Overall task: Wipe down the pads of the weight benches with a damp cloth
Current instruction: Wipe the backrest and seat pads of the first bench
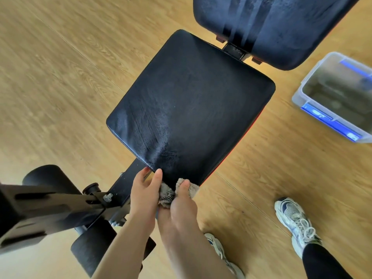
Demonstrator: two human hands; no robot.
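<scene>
The damp cloth [167, 195] is sitting bunched at the very near edge of the seat pad [191, 105], partly draping over the lip. The right hand [182, 202] is gripping it, with the thumb pressing down on top and the other fingers curling around it underneath. The left hand [144, 192] is lying just beside the cloth and touching it, its visible fingers [158, 175] stretching out straight onto the pad's edge rather than clamping anything; whether it is also catching a corner of the cloth I cannot tell. A wet sheen is showing across the near part of this surface, while the part toward the back pad [271, 27] is looking duller, so the step in hand is probably the seat's front edge and corners. To do it well, the person is going to need to spread the bunched cloth flatter so more of it is meeting the vinyl, drag it along the whole lip from corner to corner, and overlap the strokes so no dry strip is being missed. The back pad is showing streaks of its own. Further out, the black frame [50, 206] and a foam roller [48, 176] are standing to the left, a clear container [302, 91] with blue clips is resting on the wooden floor [60, 77] well apart to the right, and a shoe [293, 220] is planted near the seat's right corner
</scene>
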